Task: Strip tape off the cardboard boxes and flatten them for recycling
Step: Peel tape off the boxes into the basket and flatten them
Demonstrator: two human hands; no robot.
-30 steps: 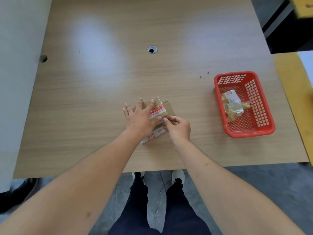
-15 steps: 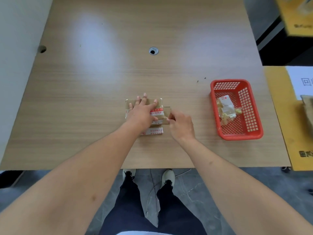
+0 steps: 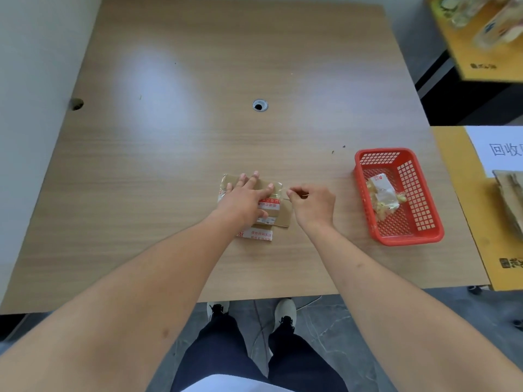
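A small brown cardboard box (image 3: 283,217) lies flat on the wooden table (image 3: 198,137), with red-and-white printed tape across it. My left hand (image 3: 244,198) presses down on it with straight, spread fingers. My right hand (image 3: 312,203) is just right of the box, fingers curled, thumb and forefinger pinched at the box's upper right corner where clear tape (image 3: 278,185) shows. Whether it grips tape I cannot tell for sure. A loose strip of red-and-white tape (image 3: 256,234) lies on the table just below the box.
A red plastic basket (image 3: 424,222) with crumpled tape scraps stands at the right of the table. Beyond the table's right edge is a yellow surface (image 3: 458,216) with a white sign and flattened cardboard (image 3: 509,193). A cable hole (image 3: 259,105) sits mid-table.
The box has been pressed flatter under my left hand. My right hand has moved from the box's lower right edge up and to the right, away from the box.
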